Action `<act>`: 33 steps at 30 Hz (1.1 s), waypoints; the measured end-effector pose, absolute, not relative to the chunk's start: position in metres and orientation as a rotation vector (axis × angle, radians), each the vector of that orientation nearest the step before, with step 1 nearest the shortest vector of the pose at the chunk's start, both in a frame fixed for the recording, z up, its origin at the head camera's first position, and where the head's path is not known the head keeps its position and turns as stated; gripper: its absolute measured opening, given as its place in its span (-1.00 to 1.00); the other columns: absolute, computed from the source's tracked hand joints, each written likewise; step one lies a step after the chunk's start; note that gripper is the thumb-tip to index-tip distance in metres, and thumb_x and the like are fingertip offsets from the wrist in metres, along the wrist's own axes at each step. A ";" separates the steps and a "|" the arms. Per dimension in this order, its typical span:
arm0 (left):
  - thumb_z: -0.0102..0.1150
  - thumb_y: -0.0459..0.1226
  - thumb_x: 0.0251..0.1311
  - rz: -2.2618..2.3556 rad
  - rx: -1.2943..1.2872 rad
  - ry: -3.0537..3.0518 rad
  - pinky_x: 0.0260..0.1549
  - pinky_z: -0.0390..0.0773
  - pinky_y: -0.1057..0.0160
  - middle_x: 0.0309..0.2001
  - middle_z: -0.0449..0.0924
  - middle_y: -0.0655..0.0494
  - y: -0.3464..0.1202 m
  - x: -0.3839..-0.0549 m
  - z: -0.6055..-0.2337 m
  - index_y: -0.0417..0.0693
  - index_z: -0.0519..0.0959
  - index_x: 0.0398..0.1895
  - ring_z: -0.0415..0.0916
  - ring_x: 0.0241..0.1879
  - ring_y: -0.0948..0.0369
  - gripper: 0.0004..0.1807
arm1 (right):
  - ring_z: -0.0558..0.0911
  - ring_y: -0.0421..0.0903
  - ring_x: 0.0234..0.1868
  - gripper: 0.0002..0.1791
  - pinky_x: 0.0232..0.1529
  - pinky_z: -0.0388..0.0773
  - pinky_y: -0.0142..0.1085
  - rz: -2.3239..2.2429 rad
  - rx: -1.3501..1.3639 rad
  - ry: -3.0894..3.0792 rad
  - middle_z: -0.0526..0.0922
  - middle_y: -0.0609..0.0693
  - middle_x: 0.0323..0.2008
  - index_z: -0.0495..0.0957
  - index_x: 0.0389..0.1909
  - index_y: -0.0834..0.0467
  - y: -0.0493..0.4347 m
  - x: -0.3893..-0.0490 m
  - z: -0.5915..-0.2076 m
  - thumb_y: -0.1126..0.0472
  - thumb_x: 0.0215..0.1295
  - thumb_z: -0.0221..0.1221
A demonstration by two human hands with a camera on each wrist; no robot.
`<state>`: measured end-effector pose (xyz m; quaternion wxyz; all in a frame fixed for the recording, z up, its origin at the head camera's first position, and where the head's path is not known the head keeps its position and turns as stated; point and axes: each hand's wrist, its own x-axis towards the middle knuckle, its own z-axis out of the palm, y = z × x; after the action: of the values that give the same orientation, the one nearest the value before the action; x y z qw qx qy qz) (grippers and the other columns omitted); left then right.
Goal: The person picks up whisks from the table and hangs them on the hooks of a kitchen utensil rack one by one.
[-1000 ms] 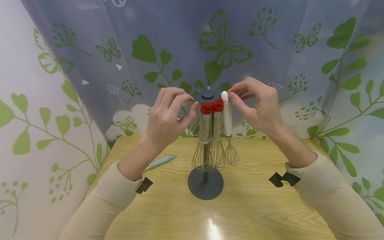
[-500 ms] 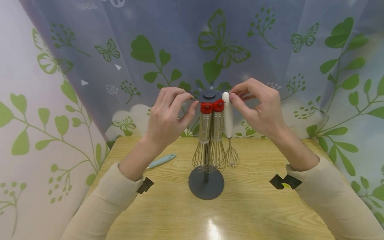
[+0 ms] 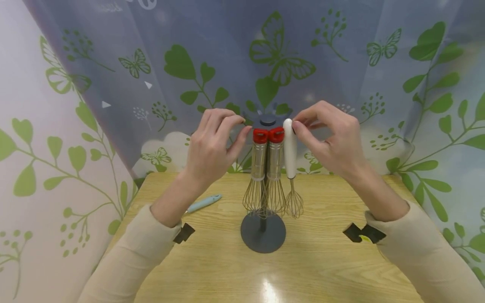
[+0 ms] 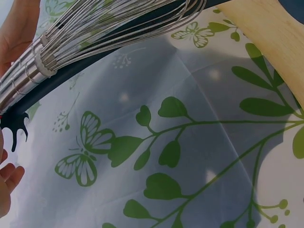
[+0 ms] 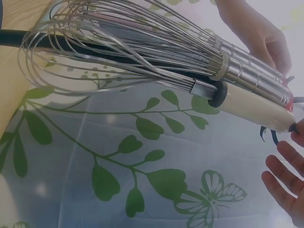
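Both arms reach forward, bent inward towards the white-handled whisk (image 3: 290, 151), cream left sleeve (image 3: 130, 248) and right sleeve (image 3: 424, 248) ending short of bare wrists. The left hand (image 3: 210, 145) is raised left of the whisk, apart from it, its thumb and index fingertips close together; whether they grip anything cannot be told. The right hand (image 3: 335, 141), just right of the whisk, pinches its top end between thumb and index finger, the remaining fingers (image 5: 284, 173) loosely spread.
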<state>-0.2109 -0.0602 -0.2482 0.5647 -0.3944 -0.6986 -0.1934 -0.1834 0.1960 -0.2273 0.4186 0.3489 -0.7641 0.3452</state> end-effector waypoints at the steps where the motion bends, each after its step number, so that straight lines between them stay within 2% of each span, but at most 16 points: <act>1: 0.34 -0.29 0.40 -0.451 -0.927 -1.646 -0.29 0.72 0.14 -0.20 0.64 -0.14 -0.060 -0.211 -0.248 -0.26 0.63 -0.17 0.57 -0.16 -0.06 -0.83 | 0.58 -0.56 -0.26 -0.97 -0.13 0.62 -0.63 0.866 0.871 -1.913 0.75 0.16 -0.36 0.70 -0.29 0.32 0.196 -0.182 -0.227 0.43 0.28 0.33; 7: 0.33 -0.27 0.41 -0.437 -0.923 -1.660 -0.30 0.73 0.14 -0.20 0.65 -0.14 -0.059 -0.212 -0.247 -0.25 0.63 -0.16 0.58 -0.15 -0.06 -0.82 | 0.60 -0.43 -0.27 -0.94 -0.13 0.60 -0.64 0.871 0.865 -1.887 0.75 0.10 -0.37 0.72 -0.33 0.27 0.194 -0.176 -0.227 0.47 0.25 0.36; 12: 0.33 -0.26 0.41 -0.441 -0.911 -1.668 -0.25 0.72 0.11 -0.21 0.65 -0.14 -0.058 -0.214 -0.247 -0.24 0.63 -0.17 0.58 -0.15 -0.08 -0.82 | 0.68 -0.17 -0.35 -0.93 -0.13 0.58 -0.67 0.819 0.868 -1.880 0.75 0.10 -0.37 0.71 -0.31 0.27 0.194 -0.173 -0.228 0.47 0.23 0.37; 15: 0.33 -0.25 0.42 -0.440 -0.908 -1.672 -0.23 0.72 0.11 -0.21 0.65 -0.13 -0.058 -0.215 -0.247 -0.24 0.64 -0.17 0.57 -0.15 -0.08 -0.81 | 0.71 -0.08 -0.38 -0.92 -0.12 0.57 -0.70 0.798 0.859 -1.878 0.74 0.10 -0.37 0.71 -0.31 0.27 0.194 -0.172 -0.228 0.47 0.23 0.38; 33: 0.31 -0.22 0.44 -0.420 -0.900 -1.716 -0.24 0.71 0.11 -0.19 0.65 -0.15 -0.057 -0.219 -0.247 -0.26 0.65 -0.12 0.56 -0.15 -0.09 -0.78 | 0.72 -0.01 -0.42 -0.96 -0.13 0.51 -0.66 0.702 0.826 -1.847 0.73 0.09 -0.40 0.73 -0.32 0.23 0.191 -0.165 -0.229 0.38 0.23 0.39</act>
<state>-0.2186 -0.0572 -0.2475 0.5476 -0.3800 -0.7241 -0.1771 -0.1649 0.1907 -0.2290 0.4794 0.3383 -0.7569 0.2877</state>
